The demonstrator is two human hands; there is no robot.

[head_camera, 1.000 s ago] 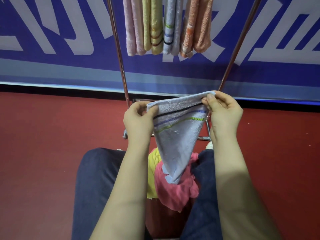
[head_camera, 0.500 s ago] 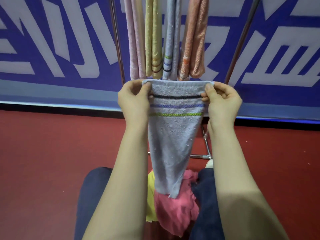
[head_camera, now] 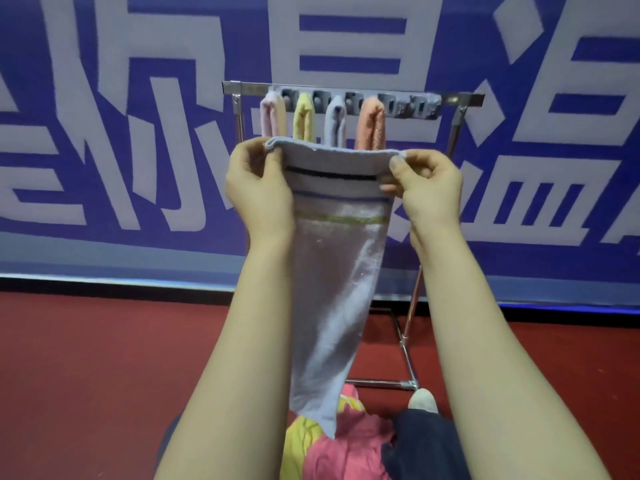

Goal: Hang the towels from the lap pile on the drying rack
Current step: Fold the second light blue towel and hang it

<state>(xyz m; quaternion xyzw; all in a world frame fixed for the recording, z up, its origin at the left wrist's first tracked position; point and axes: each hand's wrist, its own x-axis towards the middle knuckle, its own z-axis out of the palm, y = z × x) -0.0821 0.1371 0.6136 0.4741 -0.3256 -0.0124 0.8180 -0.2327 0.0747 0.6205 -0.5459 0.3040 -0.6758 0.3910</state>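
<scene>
My left hand (head_camera: 258, 188) and right hand (head_camera: 427, 188) pinch the towel (head_camera: 337, 271) corners, edge level; free pegs (head_camera: 408, 107) on the rack (head_camera: 464, 98) sit above, right of centre.

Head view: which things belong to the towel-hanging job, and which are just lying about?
Job: striped grey towel, left hand, right hand, drying rack, lap pile, hung towels.
Lying about: blue banner, red floor.

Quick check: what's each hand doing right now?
Left hand: pinches the grey towel's top left corner.
Right hand: pinches its top right corner.
</scene>
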